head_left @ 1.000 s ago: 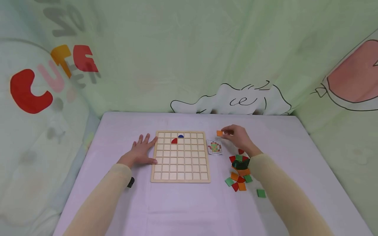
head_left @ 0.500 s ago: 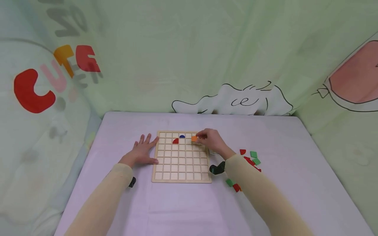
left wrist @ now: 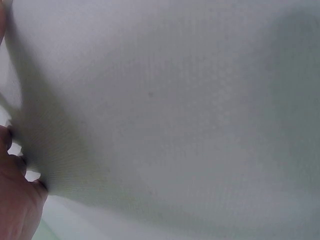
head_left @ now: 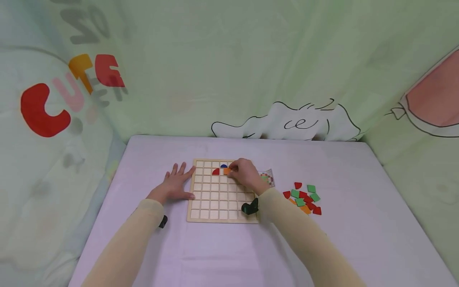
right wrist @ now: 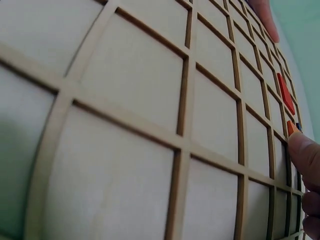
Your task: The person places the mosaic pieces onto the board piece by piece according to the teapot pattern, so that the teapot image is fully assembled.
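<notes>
A wooden grid board lies on the table, its cells edged by thin strips. In its upper rows sit a red quarter-circle tile and a blue half-circle tile. My right hand pinches an orange square tile between thumb and fingers, just right of the red tile and below the blue one. The right wrist view shows the thumb on the orange tile's edge. My left hand rests with spread fingers against the board's left edge; the left wrist view shows mostly cloth.
Right of the board lies a small pattern card, partly hidden by my right hand. Farther right is a loose group of red, green and orange tiles. The table has a pale cloth, with printed curtains behind.
The right hand has carried the orange square tile leftward from beside the card, over the board, to a spot next to the red tile. The left hand stays at the board's edge.
</notes>
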The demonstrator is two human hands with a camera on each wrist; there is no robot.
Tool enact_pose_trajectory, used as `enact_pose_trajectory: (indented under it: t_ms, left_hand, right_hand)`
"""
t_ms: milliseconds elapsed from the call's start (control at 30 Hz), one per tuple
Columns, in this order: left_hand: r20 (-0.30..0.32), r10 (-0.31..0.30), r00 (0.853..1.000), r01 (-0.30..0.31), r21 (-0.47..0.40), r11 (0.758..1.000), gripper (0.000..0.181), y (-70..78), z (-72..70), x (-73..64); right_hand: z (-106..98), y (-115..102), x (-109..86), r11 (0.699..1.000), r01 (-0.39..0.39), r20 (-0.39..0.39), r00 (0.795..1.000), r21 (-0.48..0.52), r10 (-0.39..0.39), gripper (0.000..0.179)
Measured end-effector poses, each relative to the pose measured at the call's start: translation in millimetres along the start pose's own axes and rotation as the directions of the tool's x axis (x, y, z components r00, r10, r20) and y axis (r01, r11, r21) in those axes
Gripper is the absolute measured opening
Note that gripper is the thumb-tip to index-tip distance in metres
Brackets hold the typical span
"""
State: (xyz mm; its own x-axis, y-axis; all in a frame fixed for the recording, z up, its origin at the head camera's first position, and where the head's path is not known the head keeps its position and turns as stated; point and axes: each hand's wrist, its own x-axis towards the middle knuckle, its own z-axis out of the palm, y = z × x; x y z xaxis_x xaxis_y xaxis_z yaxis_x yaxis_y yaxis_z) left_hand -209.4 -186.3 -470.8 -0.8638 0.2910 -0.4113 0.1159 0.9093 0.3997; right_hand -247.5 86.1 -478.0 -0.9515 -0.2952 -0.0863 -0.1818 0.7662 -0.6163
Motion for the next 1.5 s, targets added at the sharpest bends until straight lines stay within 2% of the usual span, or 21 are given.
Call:
enact_pose_trajectory:
  t_ms: [267, 633, 1100, 1500]
  left_hand:
    - [-0.006, -0.001, 1.0, 0.001, 0.002, 1.0, 0.106, 0.1, 2.1, 2.3]
    - [-0.007, -0.002, 1.0, 0.002, 0.001, 1.0, 0.107, -0.2, 2.6, 3.8]
    - [-0.012, -0.003, 1.0, 0.003, -0.013, 1.0, 0.107, -1.0, 2.9, 2.6]
    - [-0.006, -0.007, 1.0, 0.007, 0.007, 1.0, 0.107, -1.9, 3.2, 3.6]
  right_hand:
    - [3.4, -2.1, 2.4, 1.0, 0.017, -0.008, 1.0, -0.026, -0.017, 0.027]
    - [4.3, -2.4, 4.8, 0.999, 0.022, 0.044, 0.999, -0.024, -0.021, 0.029]
    - [6.4, 1.2, 5.1, 1.0, 0.002, 0.011, 1.0, -0.022, -0.001, 0.021]
    - [8.2, 0.6, 6.5, 0.998, 0.039, 0.011, 0.999, -0.052, -0.039, 0.019]
